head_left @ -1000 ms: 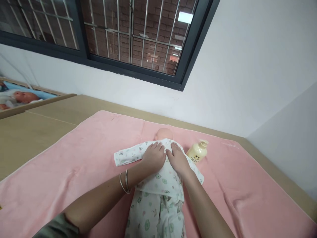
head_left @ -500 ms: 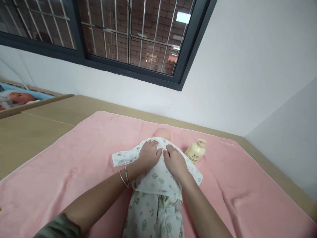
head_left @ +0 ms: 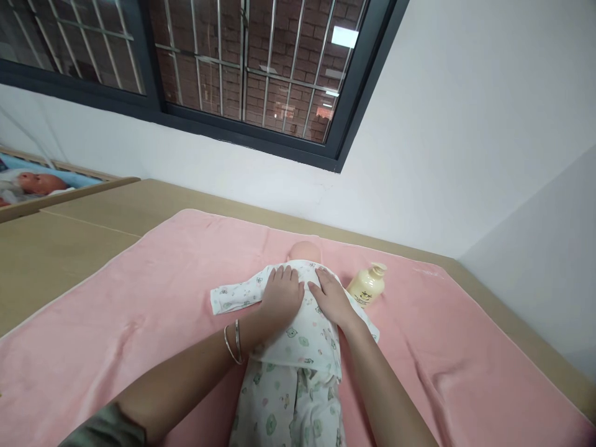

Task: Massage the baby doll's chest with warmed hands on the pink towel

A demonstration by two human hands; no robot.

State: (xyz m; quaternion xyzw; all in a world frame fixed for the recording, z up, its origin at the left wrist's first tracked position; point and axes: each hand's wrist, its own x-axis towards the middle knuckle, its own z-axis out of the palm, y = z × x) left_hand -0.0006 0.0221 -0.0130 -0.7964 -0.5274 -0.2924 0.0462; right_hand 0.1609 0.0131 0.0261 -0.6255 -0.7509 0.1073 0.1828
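Observation:
A baby doll [head_left: 305, 251] lies on a pink blanket [head_left: 186, 267], dressed in a white printed top [head_left: 310, 335] and matching trousers [head_left: 270, 403]. Only the rounded head shows above the collar. Flat on the left side of the top's upper part rests my left hand [head_left: 283, 295], fingers stretched out. My right hand [head_left: 333, 295] lies on the right side, its fingers also extended and pointing to the collar. Both palms touch the cloth and grip nothing. The left sleeve of the top reaches out sideways; my right forearm partly covers the other sleeve.
A pale yellow pump bottle [head_left: 367, 284] stands right of the doll, close to the sleeve. The wooden tabletop [head_left: 93, 217] borders the blanket. At the far left, another doll [head_left: 40, 183] lies in a blue-lined crib. A barred window [head_left: 251, 68] is above.
Both hands have shifted slightly over the top and their fingers have straightened. The cloth near the collar looks smoother. The doll and bottle have hardly moved.

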